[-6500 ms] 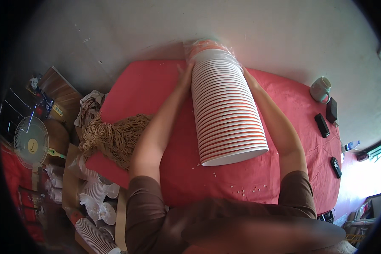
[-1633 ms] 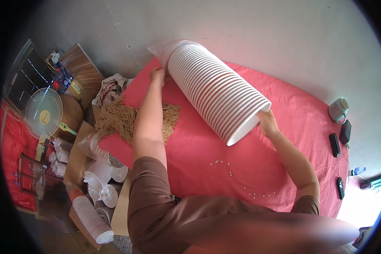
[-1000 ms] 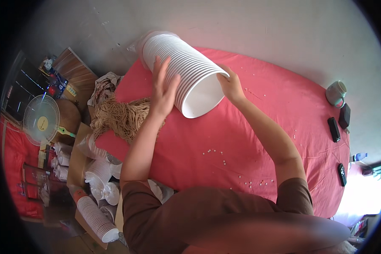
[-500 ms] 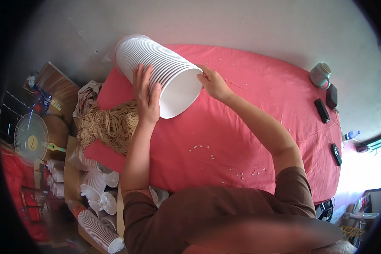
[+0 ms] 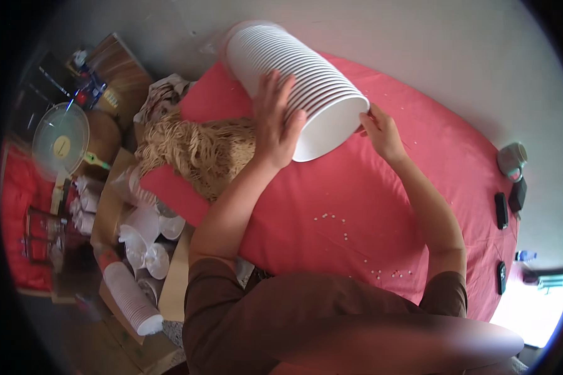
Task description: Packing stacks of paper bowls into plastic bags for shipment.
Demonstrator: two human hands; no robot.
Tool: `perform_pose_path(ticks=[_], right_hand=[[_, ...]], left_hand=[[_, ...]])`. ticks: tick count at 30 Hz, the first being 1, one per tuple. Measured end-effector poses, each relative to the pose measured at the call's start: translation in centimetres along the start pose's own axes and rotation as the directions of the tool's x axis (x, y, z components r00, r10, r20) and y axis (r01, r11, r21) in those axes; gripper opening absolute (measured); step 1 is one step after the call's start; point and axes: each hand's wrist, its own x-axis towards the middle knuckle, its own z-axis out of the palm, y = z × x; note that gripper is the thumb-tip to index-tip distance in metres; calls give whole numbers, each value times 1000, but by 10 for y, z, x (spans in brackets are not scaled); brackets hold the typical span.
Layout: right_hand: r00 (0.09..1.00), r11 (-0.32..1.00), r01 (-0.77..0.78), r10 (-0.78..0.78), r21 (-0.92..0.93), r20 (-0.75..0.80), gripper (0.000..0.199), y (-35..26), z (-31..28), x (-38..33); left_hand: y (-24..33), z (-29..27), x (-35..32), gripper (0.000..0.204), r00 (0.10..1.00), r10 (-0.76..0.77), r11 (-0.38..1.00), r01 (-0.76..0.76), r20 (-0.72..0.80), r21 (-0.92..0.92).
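Note:
A long stack of nested white paper tubs (image 5: 300,69) lies slanted across the far side of the red-covered table, its open mouth toward me. Clear plastic film wraps its far left end. My left hand (image 5: 276,122) rests against the stack's left side, palm flat, fingers stretched out and thumb spread. At the right of the mouth, my right hand (image 5: 383,132) pinches the rim of the nearest tub between thumb and fingers; some fingertips are hidden behind the rim. A heap of tan cord (image 5: 194,147) lies just left of my left forearm.
Small white beads (image 5: 331,217) lie scattered on the red cloth (image 5: 294,200). A mug (image 5: 512,159) and black devices (image 5: 502,211) line the right edge. Left of the table are a carton (image 5: 175,281) with plastic-wrapped cups and a fan (image 5: 61,144).
The view has turned, so the table and tub stack appear farther right. Both hands keep nearly the same positions on the stack.

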Motion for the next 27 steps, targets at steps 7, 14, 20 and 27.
perform_pose_path(ticks=[7,14,20,27], right_hand=[[989,994,85,-92,-65,-113,23,33,15,2],[992,996,-33,23,-79,-121,19,33,5,-7],[993,1000,-28,28,1,-116,13,14,7,-10],[989,999,-8,16,54,-146,12,11,5,-8]], left_hand=[[0,-6,-1,60,998,-44,998,45,38,-35],[27,-23,-3,97,977,-36,999,29,213,36],[22,-14,-14,83,986,-17,995,0,165,102],[26,-11,-14,80,987,-20,986,-7,160,165]])
